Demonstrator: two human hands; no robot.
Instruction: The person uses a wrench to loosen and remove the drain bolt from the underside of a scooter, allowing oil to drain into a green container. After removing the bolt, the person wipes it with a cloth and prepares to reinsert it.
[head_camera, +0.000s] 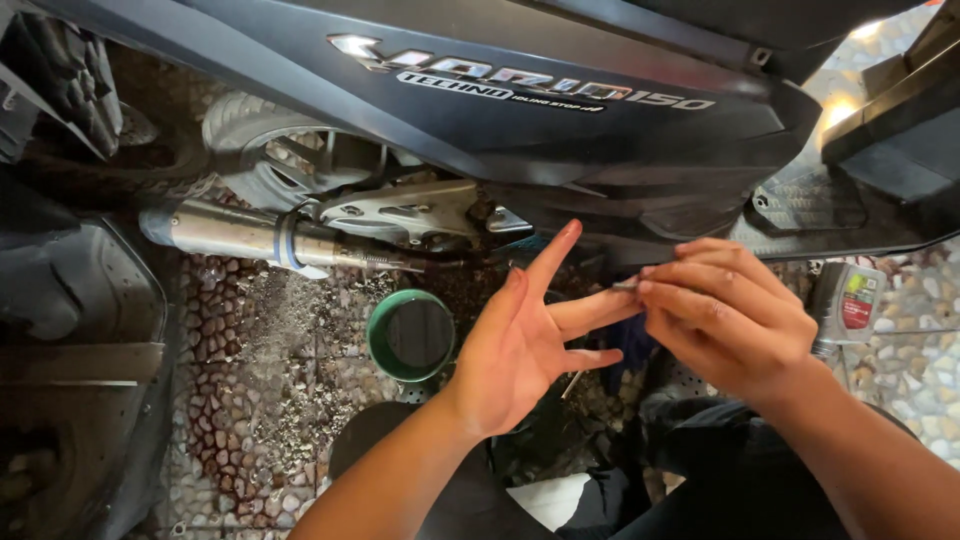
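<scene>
Both hands (640, 320) pinch small horizontal part (626, 285).

You are looking down from a single camera worn on your head, facing forward and downward, close over your left hand (520, 345) and right hand (735, 320), with the scooter body (520, 110) just beyond and the pebbled floor (270, 380) underneath.

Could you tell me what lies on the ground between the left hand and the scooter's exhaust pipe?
A green round container stands there on the pebbled floor, between the left hand and the exhaust pipe, in the head view.
</scene>
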